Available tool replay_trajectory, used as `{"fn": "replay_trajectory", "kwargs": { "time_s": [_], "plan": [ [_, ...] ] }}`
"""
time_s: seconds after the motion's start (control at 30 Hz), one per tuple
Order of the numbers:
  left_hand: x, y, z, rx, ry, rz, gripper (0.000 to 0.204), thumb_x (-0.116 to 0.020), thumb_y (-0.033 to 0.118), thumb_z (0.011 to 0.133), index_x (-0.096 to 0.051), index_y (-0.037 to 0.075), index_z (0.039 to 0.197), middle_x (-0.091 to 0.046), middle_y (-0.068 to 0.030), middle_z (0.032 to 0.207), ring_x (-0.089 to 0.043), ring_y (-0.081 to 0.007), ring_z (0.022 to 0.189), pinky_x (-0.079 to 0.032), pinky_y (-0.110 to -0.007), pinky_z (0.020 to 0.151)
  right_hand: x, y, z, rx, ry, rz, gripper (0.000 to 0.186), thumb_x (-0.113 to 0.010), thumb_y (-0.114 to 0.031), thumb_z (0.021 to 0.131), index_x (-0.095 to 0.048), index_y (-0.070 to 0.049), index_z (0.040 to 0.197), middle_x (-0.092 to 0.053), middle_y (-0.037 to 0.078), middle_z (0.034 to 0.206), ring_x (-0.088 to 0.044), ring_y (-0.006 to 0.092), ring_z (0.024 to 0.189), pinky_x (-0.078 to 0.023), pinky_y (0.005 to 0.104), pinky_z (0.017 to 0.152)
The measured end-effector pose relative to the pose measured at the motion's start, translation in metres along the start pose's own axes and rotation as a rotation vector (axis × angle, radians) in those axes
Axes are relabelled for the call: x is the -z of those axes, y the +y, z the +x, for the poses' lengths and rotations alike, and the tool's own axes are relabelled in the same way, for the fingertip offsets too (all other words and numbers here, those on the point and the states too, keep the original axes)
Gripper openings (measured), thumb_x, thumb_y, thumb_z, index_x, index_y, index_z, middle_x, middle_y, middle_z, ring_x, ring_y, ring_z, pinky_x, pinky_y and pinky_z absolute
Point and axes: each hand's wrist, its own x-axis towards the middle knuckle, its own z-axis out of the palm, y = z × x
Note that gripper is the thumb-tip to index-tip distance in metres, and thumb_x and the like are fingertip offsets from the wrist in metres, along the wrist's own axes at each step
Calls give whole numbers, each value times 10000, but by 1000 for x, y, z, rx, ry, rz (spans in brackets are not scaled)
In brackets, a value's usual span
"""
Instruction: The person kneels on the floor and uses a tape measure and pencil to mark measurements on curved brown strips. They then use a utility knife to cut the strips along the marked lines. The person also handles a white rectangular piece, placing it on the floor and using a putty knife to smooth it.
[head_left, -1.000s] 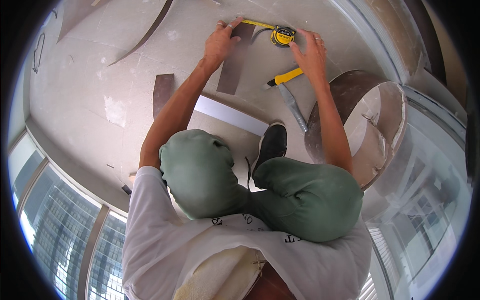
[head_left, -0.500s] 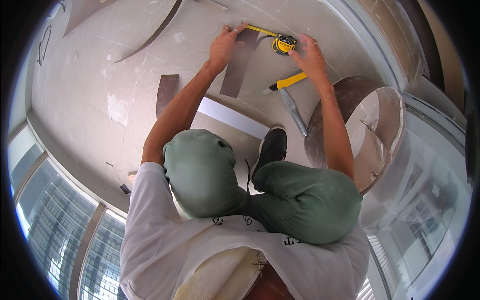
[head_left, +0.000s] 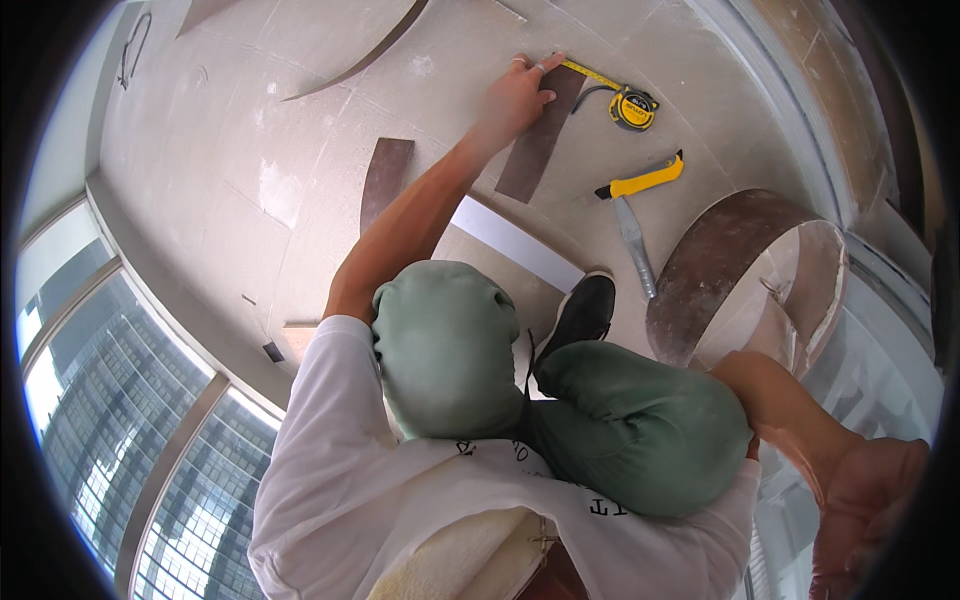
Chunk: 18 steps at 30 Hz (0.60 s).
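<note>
In the head view, my left hand (head_left: 508, 105) reaches toward the far edge of the floor (head_left: 240, 150), and its fingertips touch the free end of the yellow tape blade (head_left: 590, 74), at the far end of the brown strip (head_left: 540, 150). The thumb stands apart from the index finger; whether I pinch the blade or only press it, I cannot tell. The case of the tape measure (head_left: 633, 108) lies on the floor, to the right of this strip, with no hand on it. My right hand (head_left: 875, 500) is low at the right rim, dark and blurred, so I cannot tell if it is closed or holds something.

To do this well, I think I should keep the blade end exactly at the strip's corner, the blade flat and the strip steady.

Toward the floor's right edge, along the pale track (head_left: 800, 135), the room is narrow: the yellow-handled knife (head_left: 645, 180) meets a grey tool (head_left: 633, 245), and a curved brown band (head_left: 715, 270) stands nearby. Wider room, I judge, is toward the left edge, beyond the smaller brown piece (head_left: 390, 165).
</note>
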Motion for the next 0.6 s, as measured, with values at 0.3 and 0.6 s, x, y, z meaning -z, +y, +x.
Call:
{"fn": "replay_trajectory", "kwargs": {
  "time_s": [0.3,0.6],
  "plan": [
    [0,7,3,102,-32,92,615,-679,228,932,-456,358,1490,-530,-148,1334,-646,-324,1116,-540,-420,939,-6,180,-75,-696,450,-310,169,-689,-30,933,-631,8,1087,-683,95,1011,-640,124,903,-525,244,784],
    [-6,-5,4,38,-22,102,631,-682,257,938,-422,370,1503,-541,-180,1325,-650,-364,1087,-549,-438,943,-24,322,-158,-863,742,-297,110,-636,-125,967,-626,-35,1031,-630,-1,873,-579,65,788,-480,215,713]
  ]
}}
